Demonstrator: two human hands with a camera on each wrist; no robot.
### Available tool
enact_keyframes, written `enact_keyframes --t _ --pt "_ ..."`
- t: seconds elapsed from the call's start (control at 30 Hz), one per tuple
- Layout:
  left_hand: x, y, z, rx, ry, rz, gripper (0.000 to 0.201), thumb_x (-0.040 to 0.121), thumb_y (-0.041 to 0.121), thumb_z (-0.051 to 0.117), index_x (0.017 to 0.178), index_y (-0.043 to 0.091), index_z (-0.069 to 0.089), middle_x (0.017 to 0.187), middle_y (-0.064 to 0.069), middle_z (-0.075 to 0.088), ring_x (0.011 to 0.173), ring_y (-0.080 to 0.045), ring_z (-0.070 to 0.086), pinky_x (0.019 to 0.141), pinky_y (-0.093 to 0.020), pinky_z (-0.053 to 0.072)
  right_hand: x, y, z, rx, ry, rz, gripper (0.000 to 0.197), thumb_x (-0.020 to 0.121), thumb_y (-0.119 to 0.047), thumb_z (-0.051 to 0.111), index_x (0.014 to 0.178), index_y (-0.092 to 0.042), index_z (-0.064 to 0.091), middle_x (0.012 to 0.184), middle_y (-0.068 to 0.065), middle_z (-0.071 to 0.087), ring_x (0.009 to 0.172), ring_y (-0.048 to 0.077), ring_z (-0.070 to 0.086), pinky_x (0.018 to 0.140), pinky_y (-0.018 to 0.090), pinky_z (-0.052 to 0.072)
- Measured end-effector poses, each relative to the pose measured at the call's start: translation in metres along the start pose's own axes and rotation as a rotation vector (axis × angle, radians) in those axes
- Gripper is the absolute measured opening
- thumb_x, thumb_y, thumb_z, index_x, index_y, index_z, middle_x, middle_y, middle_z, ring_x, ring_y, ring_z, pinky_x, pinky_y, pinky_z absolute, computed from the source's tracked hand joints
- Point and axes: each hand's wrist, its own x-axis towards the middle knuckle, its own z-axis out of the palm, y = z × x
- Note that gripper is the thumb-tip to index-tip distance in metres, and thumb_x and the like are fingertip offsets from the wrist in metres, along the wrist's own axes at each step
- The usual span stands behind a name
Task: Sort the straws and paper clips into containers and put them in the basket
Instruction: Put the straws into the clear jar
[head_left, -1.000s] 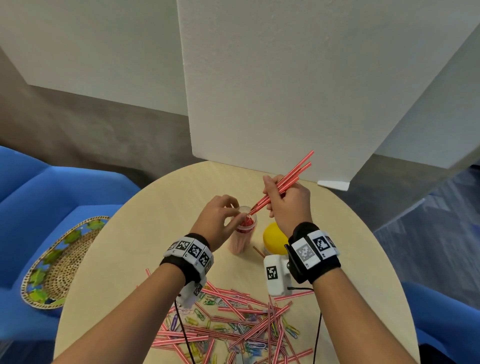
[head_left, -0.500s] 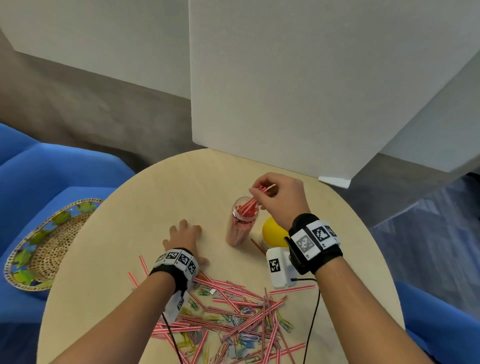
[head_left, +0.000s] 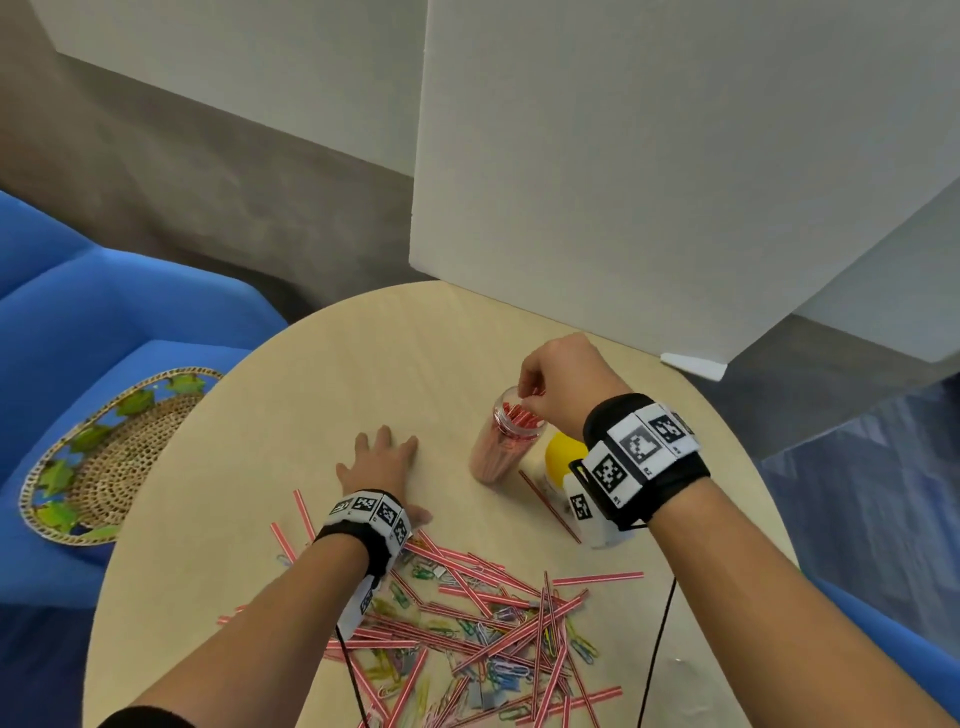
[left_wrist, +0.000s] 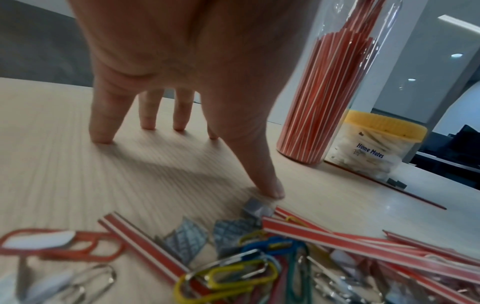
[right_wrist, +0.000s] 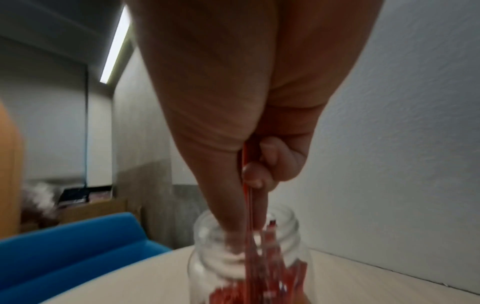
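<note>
One label reads
"Home Mates", blue script on the yellow-lidded tub (left_wrist: 374, 144), just beside the straw jar (left_wrist: 324, 98).

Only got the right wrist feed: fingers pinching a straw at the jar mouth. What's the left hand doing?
Observer: The left hand lies flat on the table, fingers spread, holding nothing.
Operator: Much left to sort?
Observer: Yes, a mixed pile of straws and paper clips lies by the table's near edge.
Operator: And the drop-off?
Observer: The basket is off the table, on a blue seat to the left, and looks empty.
</note>
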Motion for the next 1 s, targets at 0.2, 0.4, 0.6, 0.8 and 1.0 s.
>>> enact_keyframes --t 0.2,0.4,0.6,0.8,1.0 --pt "-0.002 0.000 0.000 0.000 -0.007 0.007 0.106 0.060 0.058 0.082 0.145 0.035 0.023 0.154 -0.003 0.014 0.144 -0.034 0.011 0.108 -0.063 0.031 -0.003 -0.013 0.006 -0.027 -0.006 0.060 0.014 0.084 -0.022 0.071 0.096 -0.017 0.073 0.095 0.001 0.066 0.085 0.018 0.064 0.076 0.028 0.056" --pt "-0.001 -0.001 -0.001 -0.010 -0.030 0.008 0.106 0.059 0.057 0.084 0.145 0.035 0.025 0.153 -0.004 0.016 0.144 -0.034 0.012 0.107 -0.064 0.031 -0.007 -0.008 -0.003 0.055 0.043 0.076 0.012 0.079 -0.019 0.078 0.071 -0.027 0.073 0.080 -0.008 0.066 0.078 0.012 0.065 0.073 0.024 0.055" --pt "0.004 -0.003 0.003 -0.003 -0.025 0.015 0.110 0.057 0.059 0.084 0.146 0.036 0.023 0.155 -0.003 0.015 0.144 -0.034 0.012 0.107 -0.064 0.032 -0.014 -0.007 0.015 -0.024 0.105 0.105 0.011 0.082 -0.039 0.070 0.083 -0.030 0.076 0.083 -0.010 0.070 0.079 0.013 0.064 0.068 0.027 0.051" --pt "0.004 -0.004 0.002 -0.006 -0.021 0.030 0.110 0.055 0.061 0.084 0.144 0.035 0.026 0.151 -0.003 0.019 0.142 -0.033 0.016 0.104 -0.064 0.035 -0.019 -0.006 0.008 0.040 0.137 0.139 0.004 0.080 -0.031 0.074 0.078 -0.029 0.076 0.082 -0.012 0.070 0.078 0.009 0.065 0.072 0.026 0.054" --pt "0.006 -0.004 0.004 -0.007 -0.004 0.037 0.107 0.057 0.060 0.084 0.143 0.034 0.027 0.151 -0.004 0.020 0.142 -0.034 0.016 0.104 -0.064 0.035 -0.020 -0.009 0.021 0.068 0.105 0.123 0.014 0.089 -0.029 0.064 0.094 -0.029 0.078 0.093 -0.011 0.074 0.080 0.010 0.064 0.072 0.024 0.049"
